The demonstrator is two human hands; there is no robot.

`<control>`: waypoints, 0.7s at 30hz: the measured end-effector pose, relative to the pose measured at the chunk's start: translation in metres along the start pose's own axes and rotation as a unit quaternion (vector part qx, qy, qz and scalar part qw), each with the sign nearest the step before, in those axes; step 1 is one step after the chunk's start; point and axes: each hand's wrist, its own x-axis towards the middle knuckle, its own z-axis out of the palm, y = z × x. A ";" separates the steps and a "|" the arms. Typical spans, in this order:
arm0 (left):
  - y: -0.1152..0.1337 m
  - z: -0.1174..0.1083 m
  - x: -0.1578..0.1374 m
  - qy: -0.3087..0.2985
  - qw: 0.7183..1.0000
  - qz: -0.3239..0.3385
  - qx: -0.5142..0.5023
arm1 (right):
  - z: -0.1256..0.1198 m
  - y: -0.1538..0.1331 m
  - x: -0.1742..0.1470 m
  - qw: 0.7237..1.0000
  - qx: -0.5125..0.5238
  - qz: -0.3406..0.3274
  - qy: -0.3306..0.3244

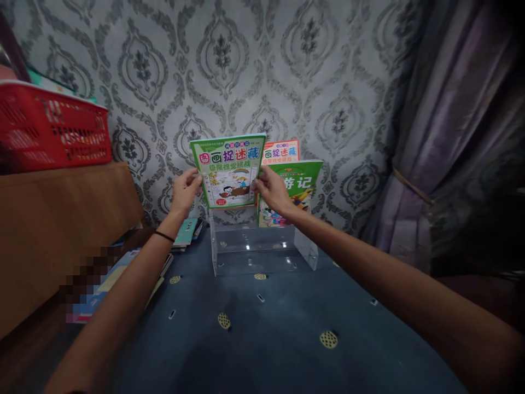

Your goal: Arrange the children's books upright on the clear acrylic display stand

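A green picture book [229, 171] with a cartoon cover is held up by its two side edges, cover facing me. My left hand [186, 191] pinches its left edge, and my right hand [273, 189] grips the right edge. Below it stands a clear acrylic book rack [254, 239] with stepped tiers. On the rack's right side a green book [305, 175] stands upright, partly covered by my right hand. A red-bordered book [287, 150] shows behind it. Whether the held book touches the rack, I cannot tell.
The rack stands on a dark blue patterned cloth [262, 339]. Left of it lie a small stack of books [186, 232] and more books [118, 279]. A red basket [53, 120] sits on a wooden cabinet [69, 219]. Patterned wall behind; a purple curtain [426, 137] hangs at right.
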 end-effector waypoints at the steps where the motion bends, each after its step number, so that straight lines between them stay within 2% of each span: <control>1: -0.004 0.001 0.000 0.000 1.000 -0.008 -0.003 | 0.001 0.003 -0.001 1.000 -0.005 0.003 0.004; 12: -0.039 0.005 -0.005 -0.008 0.998 -0.048 0.029 | 0.006 0.016 -0.018 0.995 -0.094 0.042 -0.012; 21: -0.056 0.001 -0.007 -0.033 0.990 -0.109 0.078 | 0.015 0.027 -0.024 0.984 -0.150 0.084 -0.048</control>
